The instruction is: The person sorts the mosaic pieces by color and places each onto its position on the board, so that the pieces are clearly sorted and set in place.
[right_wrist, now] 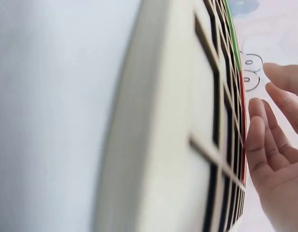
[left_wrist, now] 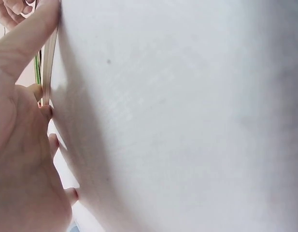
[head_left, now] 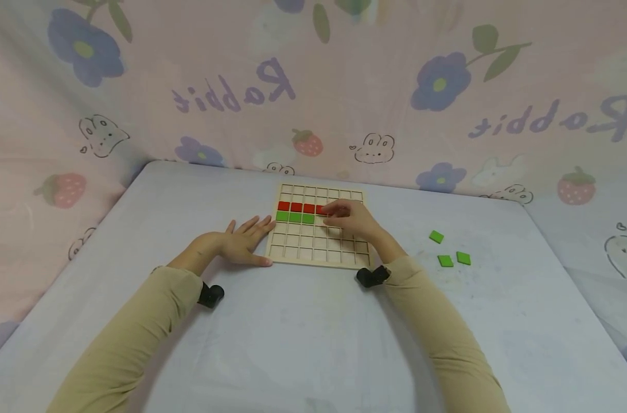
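A pale wooden grid board lies on the table. One row holds several red square tiles, the last partly covered by my right hand. In the nearer row sit three green tiles at the left end. My right hand hovers low over the board, fingertips at the red row and nothing visible between thumb and fingers. My left hand rests with spread fingers on the table, its thumb and fingertips along the board's left edge. In the right wrist view, the right fingers are loosely bent beside the board.
Three loose green tiles lie on the white-covered table to the right of the board. A printed curtain stands behind and around the table. Black wrist cameras sit at both cuffs.
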A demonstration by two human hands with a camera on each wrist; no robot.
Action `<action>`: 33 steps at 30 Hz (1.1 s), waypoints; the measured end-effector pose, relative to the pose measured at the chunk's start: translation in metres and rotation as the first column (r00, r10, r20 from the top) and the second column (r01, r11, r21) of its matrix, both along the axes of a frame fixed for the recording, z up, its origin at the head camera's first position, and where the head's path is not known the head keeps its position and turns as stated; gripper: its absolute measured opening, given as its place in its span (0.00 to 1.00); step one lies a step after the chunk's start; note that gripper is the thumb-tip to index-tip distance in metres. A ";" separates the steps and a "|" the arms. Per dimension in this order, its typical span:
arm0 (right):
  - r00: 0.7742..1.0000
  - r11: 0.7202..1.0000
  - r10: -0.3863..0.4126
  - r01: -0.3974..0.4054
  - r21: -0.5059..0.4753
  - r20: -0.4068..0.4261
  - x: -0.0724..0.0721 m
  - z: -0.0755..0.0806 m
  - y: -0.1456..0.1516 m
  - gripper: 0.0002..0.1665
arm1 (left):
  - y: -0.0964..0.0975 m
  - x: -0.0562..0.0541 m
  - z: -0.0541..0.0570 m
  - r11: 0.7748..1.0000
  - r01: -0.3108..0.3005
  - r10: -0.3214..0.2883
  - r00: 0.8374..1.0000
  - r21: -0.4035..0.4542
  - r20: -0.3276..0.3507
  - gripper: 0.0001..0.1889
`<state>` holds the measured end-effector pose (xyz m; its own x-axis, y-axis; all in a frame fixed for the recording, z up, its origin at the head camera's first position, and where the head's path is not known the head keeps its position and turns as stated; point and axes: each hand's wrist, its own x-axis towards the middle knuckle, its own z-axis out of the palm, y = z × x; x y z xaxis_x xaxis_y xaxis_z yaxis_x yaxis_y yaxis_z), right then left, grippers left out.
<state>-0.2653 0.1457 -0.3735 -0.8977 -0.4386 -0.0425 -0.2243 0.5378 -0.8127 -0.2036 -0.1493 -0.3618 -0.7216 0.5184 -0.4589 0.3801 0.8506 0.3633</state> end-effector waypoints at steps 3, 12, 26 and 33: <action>1.000 1.000 -0.012 0.012 -0.002 0.002 0.001 0.000 0.006 0.21 | -0.001 -0.001 -0.001 1.000 0.000 0.000 1.000 0.001 0.001 0.50; 0.999 1.000 -0.027 0.028 0.014 -0.018 0.003 0.002 0.021 0.21 | -0.001 0.000 0.000 1.000 0.001 -0.001 1.000 0.011 0.007 0.50; 0.996 0.996 -0.084 0.085 0.032 -0.011 0.009 0.009 0.044 0.21 | -0.001 0.002 0.002 1.000 0.002 -0.003 1.000 0.028 0.006 0.50; 0.993 0.992 -0.112 0.114 0.060 -0.025 0.012 0.010 0.056 0.22 | -0.002 0.000 -0.001 0.999 0.003 -0.003 1.000 0.044 0.009 0.51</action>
